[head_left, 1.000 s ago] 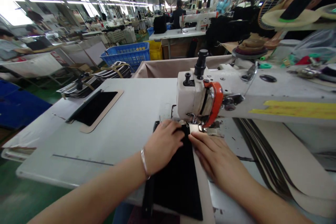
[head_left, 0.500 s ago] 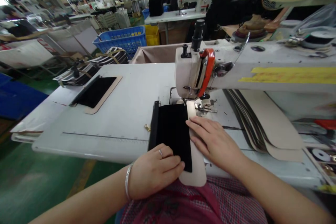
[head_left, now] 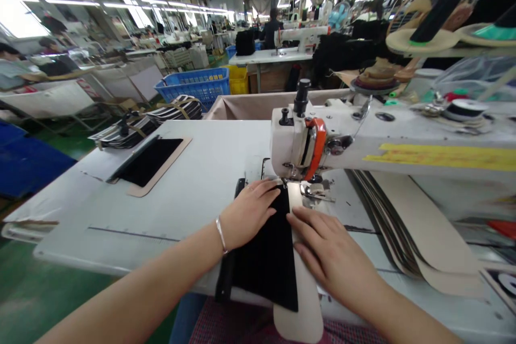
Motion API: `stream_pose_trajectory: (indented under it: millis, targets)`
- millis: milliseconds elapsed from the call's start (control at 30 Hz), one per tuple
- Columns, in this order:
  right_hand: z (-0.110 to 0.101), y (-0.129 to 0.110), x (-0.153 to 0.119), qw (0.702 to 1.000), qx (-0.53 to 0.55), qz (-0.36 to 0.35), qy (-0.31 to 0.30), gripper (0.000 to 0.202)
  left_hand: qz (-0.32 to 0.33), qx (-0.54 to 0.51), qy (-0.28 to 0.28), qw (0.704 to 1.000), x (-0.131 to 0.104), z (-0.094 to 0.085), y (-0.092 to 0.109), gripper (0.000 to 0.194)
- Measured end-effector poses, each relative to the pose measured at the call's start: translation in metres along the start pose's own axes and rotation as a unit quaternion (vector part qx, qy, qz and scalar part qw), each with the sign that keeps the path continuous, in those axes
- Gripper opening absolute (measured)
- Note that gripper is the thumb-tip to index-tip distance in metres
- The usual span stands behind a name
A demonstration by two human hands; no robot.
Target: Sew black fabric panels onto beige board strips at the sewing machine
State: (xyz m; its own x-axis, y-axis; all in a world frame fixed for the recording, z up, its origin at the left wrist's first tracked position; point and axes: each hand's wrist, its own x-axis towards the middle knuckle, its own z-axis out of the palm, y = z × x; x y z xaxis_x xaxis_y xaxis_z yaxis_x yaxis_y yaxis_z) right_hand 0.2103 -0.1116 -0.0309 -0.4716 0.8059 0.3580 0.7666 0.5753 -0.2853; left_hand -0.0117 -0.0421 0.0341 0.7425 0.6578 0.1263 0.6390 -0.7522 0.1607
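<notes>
one black panel [head_left: 268, 266] on beige backing [head_left: 307, 293] lies at lower centre, its far end at the sewing machine [head_left: 292, 142]. the left hand [head_left: 245, 217] rests on the black, loosely open; the right hand [head_left: 331, 244], fingers extended, rests on the beige.

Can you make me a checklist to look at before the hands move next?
1. Left hand on the black cloth: ok.
2. Right hand on the beige piece: ok.
3. Far end of the cloth up at the sewing machine: ok.
4. Left fingers well away from the stitching spot: not ok, they look close.
5. Needle threaded: cannot tell, too small.
6. Beige stack apart from this piece: ok.
</notes>
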Motion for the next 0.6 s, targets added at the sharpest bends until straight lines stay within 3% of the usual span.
stream_pose_trajectory:
  millis: [133,600]
  targets:
    - [0.0039,0.0008,-0.0012,1.0,-0.016,-0.008,0.011,0.046,-0.016,-0.026,-0.02,0.999,0.0149,0.0107,-0.0155,0.037]
    - [0.0037,0.0027,0.0004,0.998,-0.036,-0.04,0.044,0.047,-0.036,-0.068,-0.012,0.997,0.0102,0.0106,-0.0144,0.038]
